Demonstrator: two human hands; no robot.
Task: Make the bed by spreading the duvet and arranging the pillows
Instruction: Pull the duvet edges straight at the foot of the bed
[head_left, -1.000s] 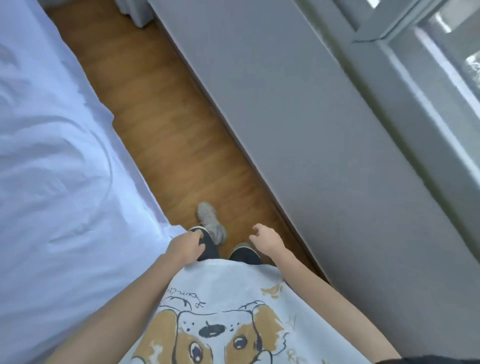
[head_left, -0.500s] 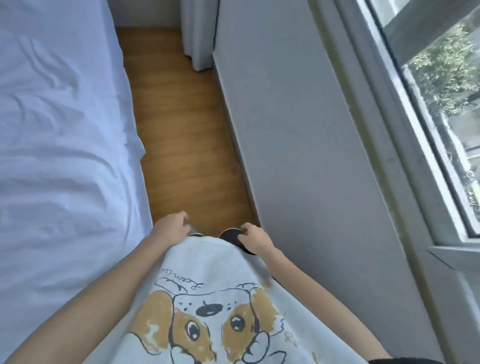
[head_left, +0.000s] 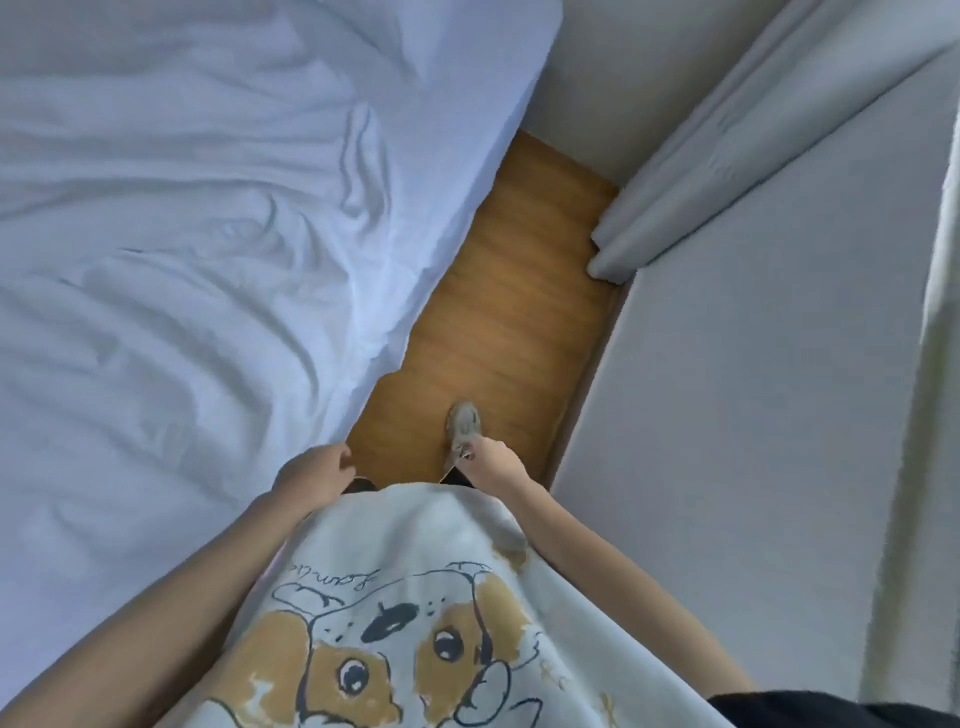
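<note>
Right now we stand in the narrow strip of wooden floor between the bed and the grey wall, looking down our own front. Our left hand hangs by the hip just beside the bed's edge, fingers loosely curled round nothing; our right hand hangs in front of the other hip, loosely curled too and empty as far as we can tell. The duvet lies on the bed to our left, white and heavily creased, its side draping over the mattress edge towards the floor; no pillow shows in this view. We judge the step in hand to be walking along the bed to a spot from which the cover can be pulled flat. To do it well, we should place our grey shoe clear of the hanging fabric so we do not tread on it, and keep off the curtain bunched at the far corner. Once level with the deepest folds, we should take the edge with both hands set well apart and draw it outward evenly, since a one-handed tug would probably only move the creases sideways.
</note>
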